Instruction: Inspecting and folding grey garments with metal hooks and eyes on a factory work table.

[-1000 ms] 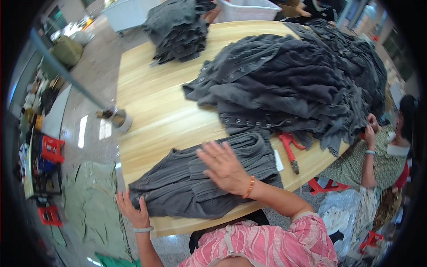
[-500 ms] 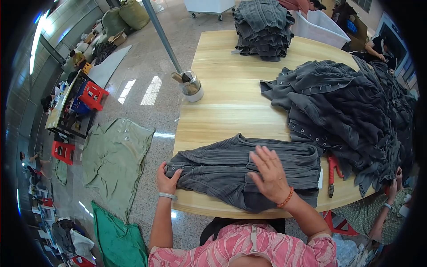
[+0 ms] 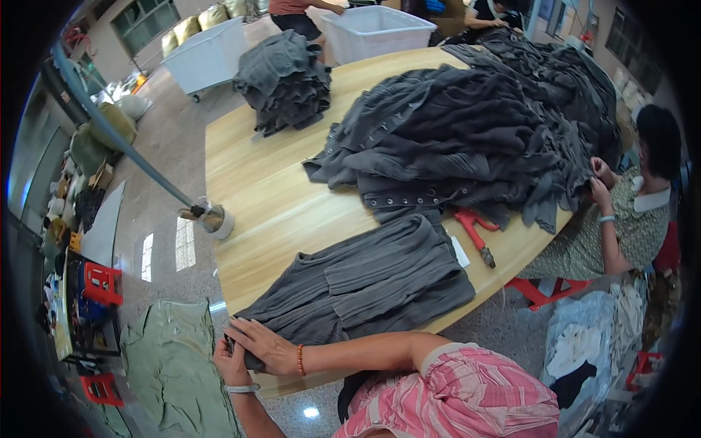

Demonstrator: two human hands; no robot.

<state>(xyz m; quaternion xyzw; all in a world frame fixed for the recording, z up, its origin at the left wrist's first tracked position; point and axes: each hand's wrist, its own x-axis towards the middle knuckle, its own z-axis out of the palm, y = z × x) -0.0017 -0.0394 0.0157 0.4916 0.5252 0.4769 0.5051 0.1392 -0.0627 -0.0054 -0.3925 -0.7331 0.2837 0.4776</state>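
A dark gray garment [image 3: 369,281] lies folded in a long bundle across the near part of the table [image 3: 266,204], wide toward the right and tapering to the near left edge. The left hand [image 3: 231,363] is curled there, a bit of the garment's end between thumb and fingers. The right hand [image 3: 266,347] lies over the same end, fingers nearly straight and side by side; its thumb is hidden, so whether it grips cannot be told.

Just beyond the garment's right end are a small white slip [image 3: 460,252] and a red-handled tool [image 3: 475,237]. Behind them a big loose heap of similar dark cloth [image 3: 467,139], with metal eyelets along some edges, covers the right side. A neat stack of gray pieces [image 3: 283,82] stands at the far left. The surface is pale wood with a long grain and a curved rim.

At the left edge, a clear holder [image 3: 217,222] sits by a slanting pole [image 3: 124,146]. The floor [image 3: 171,193] is speckled and shiny; a pale green cloth [image 3: 175,365] is spread on it, with red stools [image 3: 102,283] farther left. A person in a patterned top [image 3: 621,226] handles the heap's right edge. White bins [image 3: 376,36] stand beyond the far side.
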